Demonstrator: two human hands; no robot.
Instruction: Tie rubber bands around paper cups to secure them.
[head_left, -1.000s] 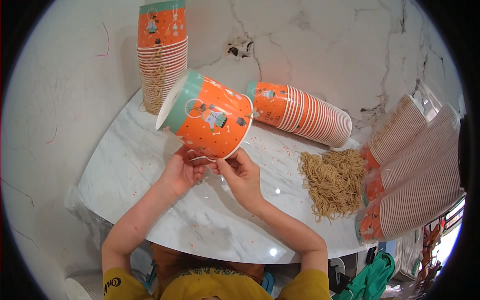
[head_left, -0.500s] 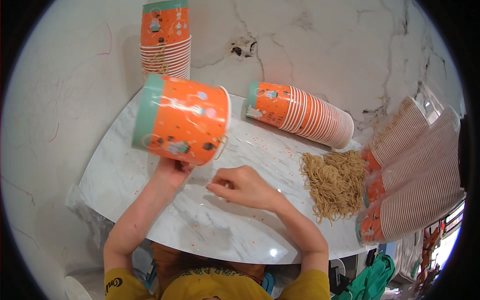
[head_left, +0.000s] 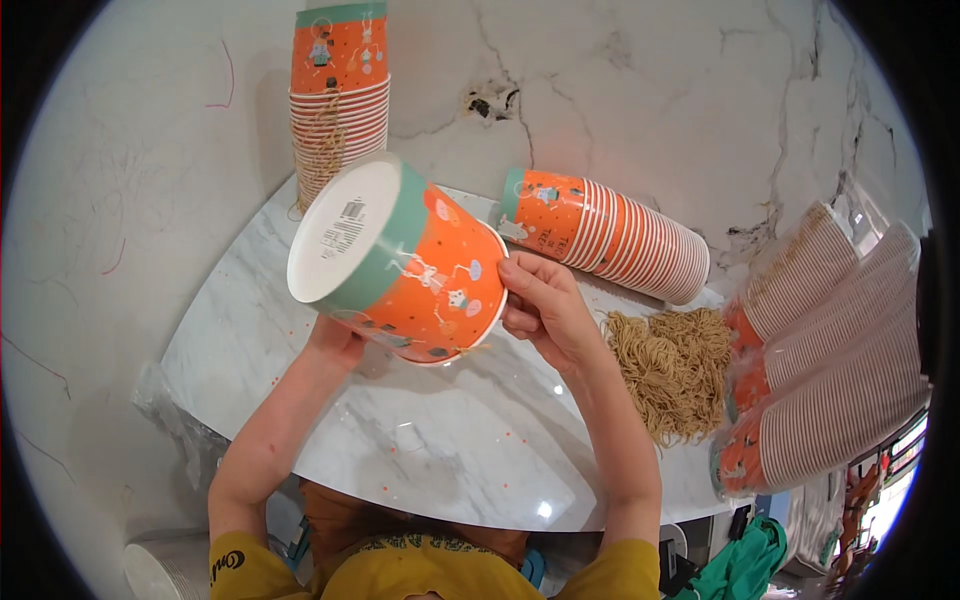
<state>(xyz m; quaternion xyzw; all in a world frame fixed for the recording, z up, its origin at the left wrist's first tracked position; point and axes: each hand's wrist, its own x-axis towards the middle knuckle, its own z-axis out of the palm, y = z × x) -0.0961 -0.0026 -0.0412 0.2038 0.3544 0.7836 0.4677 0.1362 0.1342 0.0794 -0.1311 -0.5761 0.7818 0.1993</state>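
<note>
The left hand (head_left: 335,345) is mostly hidden under the big orange paper cup with the mint-green band (head_left: 400,270), so only the heel of the palm and wrist show; its fingers are out of sight, though the cup clearly rests in its grip. The cup is up off the white marbled tabletop (head_left: 430,450), tipped on its side, white base (head_left: 340,232) turned up and to the left, mouth facing down and right. A small dark printed label sits on that base, too small to make out. The right hand (head_left: 545,310) presses against the cup's rim, fingers curled close on the edge.

Behind, one upright stack of matching orange cups (head_left: 338,100) stands at the wall, its lower part cut off by the held cup. One more stack lies on its side (head_left: 610,235) just beyond the right hand. At the right edge, three sleeves of cups in clear wrap (head_left: 830,370) lean, bent by the lens. One heap of pale dry noodles (head_left: 672,368) lies between.
</note>
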